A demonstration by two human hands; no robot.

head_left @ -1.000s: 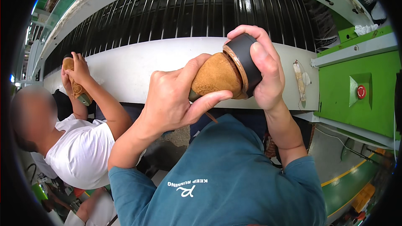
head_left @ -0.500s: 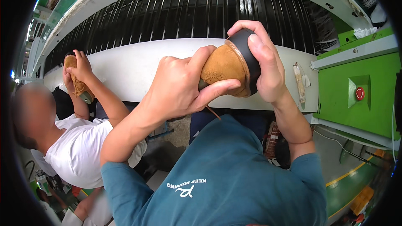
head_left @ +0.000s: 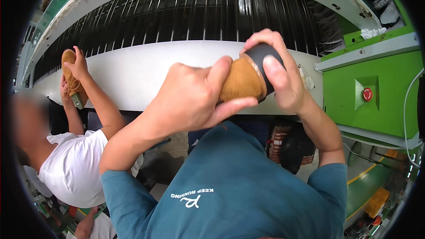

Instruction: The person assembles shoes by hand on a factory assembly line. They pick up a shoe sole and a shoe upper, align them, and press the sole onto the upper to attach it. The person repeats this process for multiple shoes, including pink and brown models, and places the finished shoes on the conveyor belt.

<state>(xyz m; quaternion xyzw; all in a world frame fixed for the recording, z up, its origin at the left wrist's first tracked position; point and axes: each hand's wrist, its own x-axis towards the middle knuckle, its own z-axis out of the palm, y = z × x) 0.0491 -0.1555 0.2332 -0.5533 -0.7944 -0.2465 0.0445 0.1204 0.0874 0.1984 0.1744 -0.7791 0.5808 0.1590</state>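
Note:
A tan suede shoe (head_left: 242,80) with a black sole (head_left: 271,54) is held up in front of me, above the near edge of the white ledge. My left hand (head_left: 190,97) wraps round the upper, with the thumb stretched along its lower side. Round the sole's end curls my right hand (head_left: 285,77), its thumb pressed on the black surface and its fingers over the top. Most of the shoe's left part is hidden behind my left hand.
Beyond the white ledge (head_left: 128,82) runs a bed of dark metal rollers (head_left: 186,17). On the right stands a green machine housing (head_left: 343,115) with a red push button (head_left: 367,94). To my left, a person in a white shirt (head_left: 84,168) holds a tan lace-up shoe (head_left: 71,73).
The shoe has shifted a little to the right and turned in my hands, both of which still grip it. The person on the left has turned their shoe, so its laces now show.

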